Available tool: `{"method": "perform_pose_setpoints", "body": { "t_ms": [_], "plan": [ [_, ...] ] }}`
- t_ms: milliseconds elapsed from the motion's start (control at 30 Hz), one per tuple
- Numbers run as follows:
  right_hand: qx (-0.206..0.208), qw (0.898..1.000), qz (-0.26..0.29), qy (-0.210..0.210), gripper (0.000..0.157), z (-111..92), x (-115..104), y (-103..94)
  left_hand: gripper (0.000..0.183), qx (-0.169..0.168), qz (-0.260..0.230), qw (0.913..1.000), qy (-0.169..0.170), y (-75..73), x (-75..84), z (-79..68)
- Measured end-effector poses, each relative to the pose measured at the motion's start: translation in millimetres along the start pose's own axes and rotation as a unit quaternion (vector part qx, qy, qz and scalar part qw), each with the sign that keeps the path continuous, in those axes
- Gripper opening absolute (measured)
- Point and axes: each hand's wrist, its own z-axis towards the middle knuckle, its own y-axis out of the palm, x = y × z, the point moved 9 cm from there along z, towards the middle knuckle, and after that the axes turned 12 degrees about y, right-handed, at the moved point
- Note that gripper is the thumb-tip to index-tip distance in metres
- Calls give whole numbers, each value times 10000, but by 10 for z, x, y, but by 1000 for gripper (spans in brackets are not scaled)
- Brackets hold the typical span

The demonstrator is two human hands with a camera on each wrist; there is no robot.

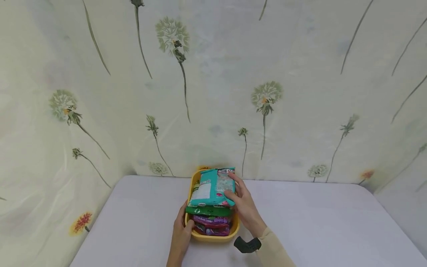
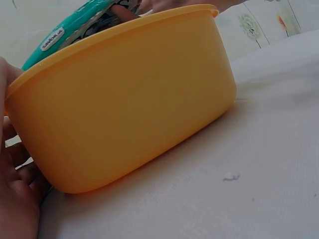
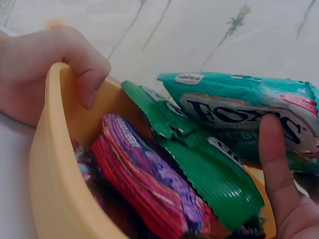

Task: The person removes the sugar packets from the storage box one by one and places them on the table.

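Observation:
A yellow plastic tub [image 1: 213,240] filled with candy packets stands on the table. My left hand [image 1: 180,234] grips its left side, the thumb hooked over the rim in the right wrist view. Over the tub's far part, my right hand [image 1: 246,208] holds a teal Fox's candy packet [image 1: 217,185], its thumb on the upper face and a finger against the printed lower face [image 3: 224,107]. Below that packet lies a green one [image 3: 214,174], beside a purple and red packet [image 3: 144,179]. Only the tub's outer wall [image 2: 129,99] fills the left wrist view.
White cloth covers the table [image 1: 317,222] on both sides of the tub. Behind it hangs a pale curtain [image 1: 217,92] printed with dandelions, close to the tub's far end. A dark band [image 1: 247,245] sits by the right wrist.

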Motion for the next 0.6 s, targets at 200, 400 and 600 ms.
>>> {"method": "perform_pose_setpoints", "body": {
  "t_ms": [200,400,600],
  "plan": [
    [200,9997,-99,52,58,-56,32,-133,71,-13,4,10000,27,1,-7,7],
    [344,9990,-196,202,61,-56,102,-223,71,-13,51,9999,86,-8,-23,4],
    [473,9983,-259,218,60,-57,125,-287,71,-24,-33,10000,82,11,-17,6]
  ]
}}
